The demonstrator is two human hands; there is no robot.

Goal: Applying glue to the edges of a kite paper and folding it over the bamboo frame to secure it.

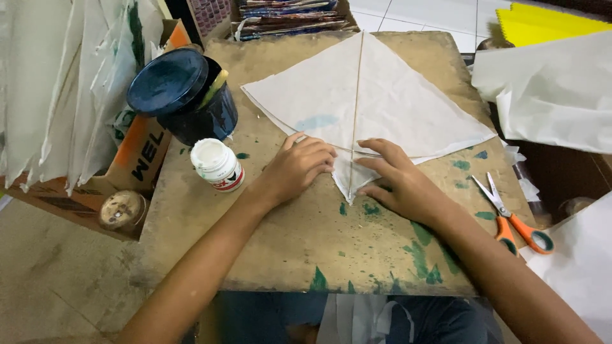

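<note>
Your left hand and right hand press flat, fingers spread, holding nothing, on the near tip of the white paper kite on the tabletop. Risk, as you judge it: thin paper tearing at the bamboo spine. White glue bottle: capped. Dark tub: lid askew, contents hidden.

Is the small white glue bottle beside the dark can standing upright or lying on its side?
Lying on its side: the small white glue bottle rests lengthwise on the wooden board, its round end facing up-left.
</note>
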